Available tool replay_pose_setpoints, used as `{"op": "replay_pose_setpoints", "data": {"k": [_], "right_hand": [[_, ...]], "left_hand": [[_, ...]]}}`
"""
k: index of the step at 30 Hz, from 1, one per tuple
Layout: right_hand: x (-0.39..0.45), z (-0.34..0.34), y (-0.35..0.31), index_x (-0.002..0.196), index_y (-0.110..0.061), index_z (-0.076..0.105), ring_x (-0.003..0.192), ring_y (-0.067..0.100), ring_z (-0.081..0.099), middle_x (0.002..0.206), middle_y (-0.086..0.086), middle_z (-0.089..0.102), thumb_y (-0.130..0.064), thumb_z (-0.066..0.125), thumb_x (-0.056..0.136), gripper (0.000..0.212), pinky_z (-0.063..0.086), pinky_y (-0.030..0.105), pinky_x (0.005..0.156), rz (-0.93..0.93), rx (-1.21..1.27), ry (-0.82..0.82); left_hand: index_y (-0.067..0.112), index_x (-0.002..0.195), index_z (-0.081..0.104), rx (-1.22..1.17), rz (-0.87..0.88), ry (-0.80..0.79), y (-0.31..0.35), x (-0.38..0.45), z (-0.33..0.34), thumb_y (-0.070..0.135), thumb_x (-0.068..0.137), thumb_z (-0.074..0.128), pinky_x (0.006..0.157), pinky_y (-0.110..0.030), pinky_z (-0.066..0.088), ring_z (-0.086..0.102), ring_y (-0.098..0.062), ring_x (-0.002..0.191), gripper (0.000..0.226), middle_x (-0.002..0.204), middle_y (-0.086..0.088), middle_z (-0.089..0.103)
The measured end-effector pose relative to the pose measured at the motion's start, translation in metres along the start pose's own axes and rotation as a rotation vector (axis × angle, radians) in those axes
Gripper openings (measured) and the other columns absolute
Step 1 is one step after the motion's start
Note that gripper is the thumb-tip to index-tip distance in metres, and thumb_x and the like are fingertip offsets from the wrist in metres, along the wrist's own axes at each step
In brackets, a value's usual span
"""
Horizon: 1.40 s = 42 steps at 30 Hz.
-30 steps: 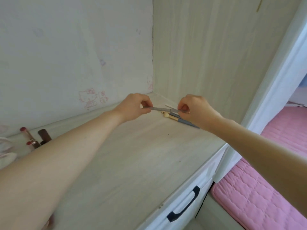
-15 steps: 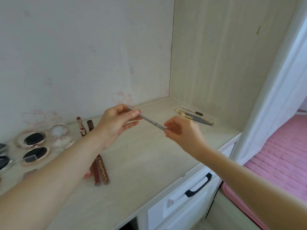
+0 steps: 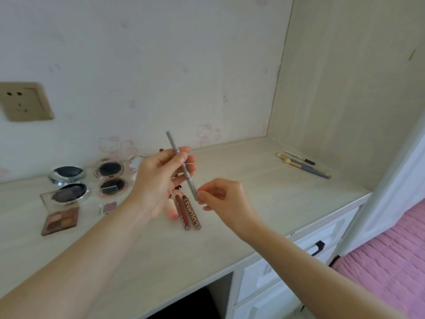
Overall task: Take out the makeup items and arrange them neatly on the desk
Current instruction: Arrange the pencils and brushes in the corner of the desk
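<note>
pencil: grey liner (image 3: 182, 168), held above the table (image 3: 241, 229)
left hand (image 3: 161, 178): pinches its middle
right hand (image 3: 220, 196): pinches its lower tip
done: compacts (image 3: 109, 168), palette (image 3: 61, 221), lip tubes (image 3: 189, 212) at 9 o'clock
left: brushes (image 3: 305, 165) at 2 o'clock look unsorted

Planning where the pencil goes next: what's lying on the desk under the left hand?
Two brown lip gloss tubes and a pink tube stick out below the left hand, which holds the grey pencil. Their upper ends are covered.
</note>
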State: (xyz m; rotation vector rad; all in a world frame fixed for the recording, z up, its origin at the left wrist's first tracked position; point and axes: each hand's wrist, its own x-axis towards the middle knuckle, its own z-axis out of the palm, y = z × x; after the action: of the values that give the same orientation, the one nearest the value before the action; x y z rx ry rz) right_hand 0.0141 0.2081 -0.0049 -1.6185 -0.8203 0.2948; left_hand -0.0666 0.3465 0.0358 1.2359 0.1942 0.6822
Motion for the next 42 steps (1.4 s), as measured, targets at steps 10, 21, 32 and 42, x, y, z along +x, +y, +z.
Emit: {"op": "replay_pose_setpoints", "data": {"k": [10,21,32,42], "right_hand": [[0.001,0.048,-0.019,0.104,-0.028,0.064,0.078,-0.006,0.061,0.084,-0.013,0.068,-0.025,0.066,0.088,0.017,0.044,0.004,0.058,-0.152,-0.191,-0.049],[-0.01,0.098,-0.001,0.105,-0.013,0.072,0.088,0.009,0.051,0.092,-0.003,0.069,-0.018,0.064,0.09,0.018,0.033,0.016,0.082,-0.582,-0.573,-0.165],[-0.016,0.105,0.015,0.106,-0.006,0.073,0.091,0.025,0.055,0.091,0.003,0.069,-0.013,0.066,0.088,0.02,0.046,0.034,0.084,-0.737,-0.6,-0.163],[-0.018,0.106,0.017,0.1,-0.004,0.074,0.088,0.024,0.054,0.089,0.002,0.069,-0.017,0.065,0.089,0.018,0.044,0.032,0.084,-0.852,-0.621,-0.121]], "left_hand": [[0.015,0.091,0.073,1.012,0.296,0.032,0.017,-0.038,-0.085,0.015,0.088,0.066,0.064,-0.018,0.046,0.059,-0.005,0.061,0.008,0.066,0.004,0.066],[0.012,0.102,0.073,1.641,0.579,-0.05,0.01,-0.087,-0.127,0.011,0.073,0.081,0.06,-0.037,0.054,0.068,-0.026,0.075,0.031,0.083,-0.004,0.071],[0.012,0.08,0.062,1.67,0.545,-0.014,-0.004,-0.104,-0.133,0.024,0.083,0.07,0.058,-0.038,0.046,0.06,-0.023,0.061,0.015,0.067,0.002,0.062],[0.021,0.077,0.064,1.752,0.528,-0.013,-0.004,-0.105,-0.136,0.048,0.095,0.035,0.055,-0.034,0.043,0.049,-0.023,0.046,0.044,0.054,0.004,0.058]]}}
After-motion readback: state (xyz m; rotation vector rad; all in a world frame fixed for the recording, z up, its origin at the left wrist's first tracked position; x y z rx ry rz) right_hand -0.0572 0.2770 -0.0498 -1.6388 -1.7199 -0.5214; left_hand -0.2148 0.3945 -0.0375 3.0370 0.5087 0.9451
